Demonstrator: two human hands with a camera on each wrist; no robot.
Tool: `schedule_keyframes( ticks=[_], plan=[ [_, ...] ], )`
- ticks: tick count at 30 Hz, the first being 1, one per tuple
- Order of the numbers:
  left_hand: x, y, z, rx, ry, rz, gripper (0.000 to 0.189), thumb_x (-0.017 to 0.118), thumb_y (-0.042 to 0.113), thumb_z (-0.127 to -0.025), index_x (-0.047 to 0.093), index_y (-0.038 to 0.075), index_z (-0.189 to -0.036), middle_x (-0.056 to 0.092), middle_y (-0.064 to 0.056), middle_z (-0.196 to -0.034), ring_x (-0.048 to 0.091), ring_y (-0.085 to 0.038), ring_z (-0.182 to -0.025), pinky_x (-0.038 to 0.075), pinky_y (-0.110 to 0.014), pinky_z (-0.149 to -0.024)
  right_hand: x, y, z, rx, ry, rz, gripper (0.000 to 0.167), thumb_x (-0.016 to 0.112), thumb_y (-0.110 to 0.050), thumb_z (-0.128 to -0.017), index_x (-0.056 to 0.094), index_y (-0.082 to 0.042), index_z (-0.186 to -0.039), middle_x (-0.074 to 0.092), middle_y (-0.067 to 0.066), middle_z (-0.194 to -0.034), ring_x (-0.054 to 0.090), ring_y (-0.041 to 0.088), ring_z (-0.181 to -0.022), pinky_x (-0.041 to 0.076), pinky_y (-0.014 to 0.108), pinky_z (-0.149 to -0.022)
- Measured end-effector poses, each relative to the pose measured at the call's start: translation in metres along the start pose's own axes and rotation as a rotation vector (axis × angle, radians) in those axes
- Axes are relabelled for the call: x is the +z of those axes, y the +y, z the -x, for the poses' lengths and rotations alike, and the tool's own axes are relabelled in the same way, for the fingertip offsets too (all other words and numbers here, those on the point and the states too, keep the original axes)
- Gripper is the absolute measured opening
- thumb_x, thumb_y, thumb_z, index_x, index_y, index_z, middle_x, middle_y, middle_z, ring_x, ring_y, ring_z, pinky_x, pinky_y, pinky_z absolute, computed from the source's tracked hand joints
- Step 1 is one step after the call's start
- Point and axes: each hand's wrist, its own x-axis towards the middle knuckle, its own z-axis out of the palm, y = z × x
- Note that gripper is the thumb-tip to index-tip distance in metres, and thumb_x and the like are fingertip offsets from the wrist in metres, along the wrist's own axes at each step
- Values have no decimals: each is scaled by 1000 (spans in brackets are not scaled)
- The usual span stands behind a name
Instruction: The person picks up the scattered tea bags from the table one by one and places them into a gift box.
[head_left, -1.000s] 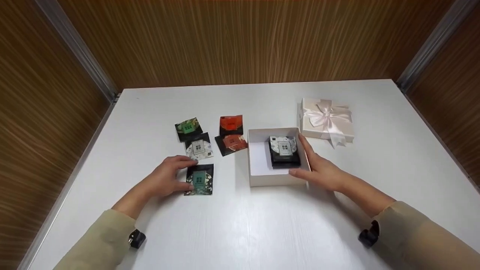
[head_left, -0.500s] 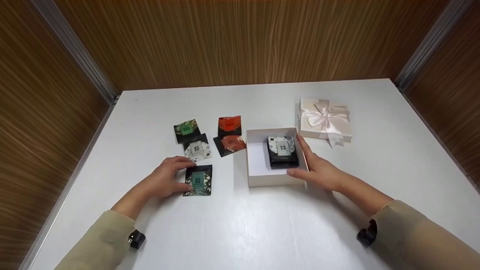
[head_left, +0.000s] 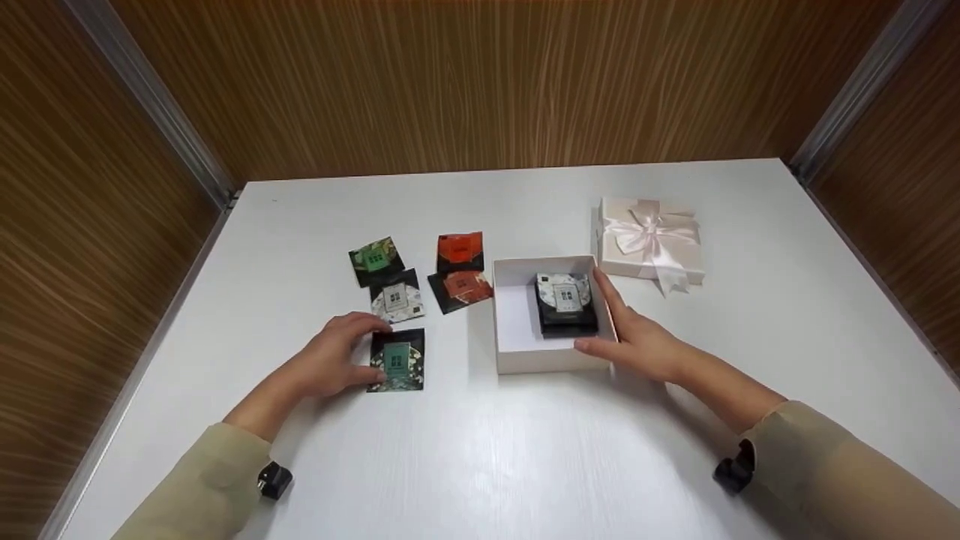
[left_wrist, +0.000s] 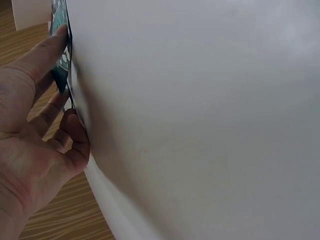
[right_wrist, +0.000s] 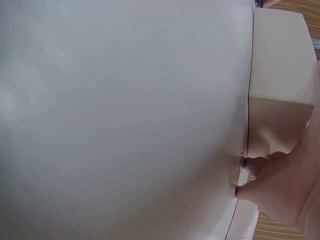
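Note:
In the head view, my left hand (head_left: 334, 356) grips a black-and-teal sachet (head_left: 397, 361) that lies flat on the table. Its thumb rests on the lower left corner and its index finger is at the top edge. The left wrist view shows the thumb on the teal sachet (left_wrist: 61, 67), the other fingers bent down to the table. My right hand (head_left: 637, 345) holds an open white gift box (head_left: 555, 362) by its right side, thumb at the front rim and index finger along the side wall. Inside, a stack of sachets topped by a black-and-white sachet (head_left: 567, 300) sits toward the right.
Beyond the left hand lie a green sachet (head_left: 376, 259) and a white floral sachet (head_left: 397, 298), overlapping. Between these and the box are an orange sachet (head_left: 460, 247) and a reddish sachet (head_left: 463, 286). A pale box lid (head_left: 619, 259) with a ribbon bow (head_left: 651, 234) stands behind the box.

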Motion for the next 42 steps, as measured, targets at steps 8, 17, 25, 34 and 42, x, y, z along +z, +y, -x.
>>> schedule_keyframes(
  ticks=[8, 17, 25, 34, 42],
  plan=[
    [3, 1, -1, 5, 22, 51, 59, 93, 12, -82, 58, 10, -129, 50, -14, -147, 45, -38, -142, 33, -56, -121, -1, 0, 1, 3, 1, -6, 111, 67, -58, -99, -10, -26, -171, 23, 34, -167, 37, 52, -147, 30, 67, -119],
    [4, 4, 2, -90, 31, 108, 57, 90, 6, -83, 51, 9, -124, 63, -10, -123, 58, -29, -113, 44, -51, -107, -1, -1, -1, -3, -2, -7, 111, 68, -58, -98, -10, -23, -171, 26, 36, -165, 39, 52, -146, 32, 67, -118],
    [-7, 9, 6, -130, 37, 238, 38, 74, 4, -98, 50, 10, -127, 70, -13, -114, 64, -24, -99, 49, -43, -89, -2, -2, -1, 2, -4, -10, 112, 67, -58, -99, -10, -23, -171, 25, 35, -166, 34, 51, -150, 30, 67, -119],
    [-28, 26, 2, -72, 72, 331, 37, 68, 2, -102, 56, 8, -136, 68, -17, -114, 65, -24, -95, 54, -31, -80, -2, -1, -2, -3, 3, -11, 112, 68, -58, -98, -9, -23, -171, 25, 37, -165, 34, 52, -149, 30, 67, -119],
    [-43, 60, -16, -1, 118, 328, 43, 66, 2, -104, 63, 13, -145, 66, -14, -134, 68, -24, -106, 57, -30, -84, 0, 0, -2, -2, 4, -18, 112, 69, -57, -98, -9, -22, -171, 26, 38, -164, 35, 52, -148, 30, 67, -119]
  ],
)
